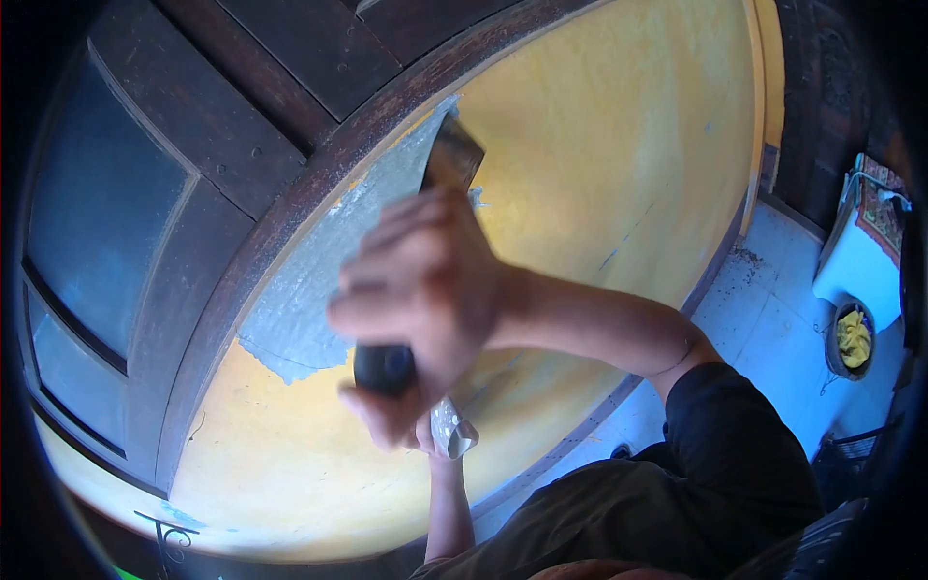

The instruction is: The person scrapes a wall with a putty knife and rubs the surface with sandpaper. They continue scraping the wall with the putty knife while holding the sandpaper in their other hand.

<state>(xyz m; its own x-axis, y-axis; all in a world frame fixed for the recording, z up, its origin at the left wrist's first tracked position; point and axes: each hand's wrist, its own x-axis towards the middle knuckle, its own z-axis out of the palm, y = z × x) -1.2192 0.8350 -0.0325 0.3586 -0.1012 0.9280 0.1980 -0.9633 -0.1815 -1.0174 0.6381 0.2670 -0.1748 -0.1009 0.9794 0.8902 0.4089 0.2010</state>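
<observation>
My right hand (425, 280), blurred, is wrapped round a scraper with a black handle (383, 369). Its wide dark blade (454, 155) lies against the yellow wall (599, 145), at the upper end of a rough grey bare patch (300, 290). Below and partly behind it, my left hand (425, 432) is mostly hidden. It is closed at a grey-white, shiny object with a curled rim (450, 429), which I cannot identify.
A dark wooden frame with glass panes (106, 213) borders the wall at left. On the pale tiled floor (754, 309) at right are dark debris, a white box (855, 261) with patterned cloth on top, and a bucket (833, 340) holding yellow material. A metal bracket (169, 532) is at lower left.
</observation>
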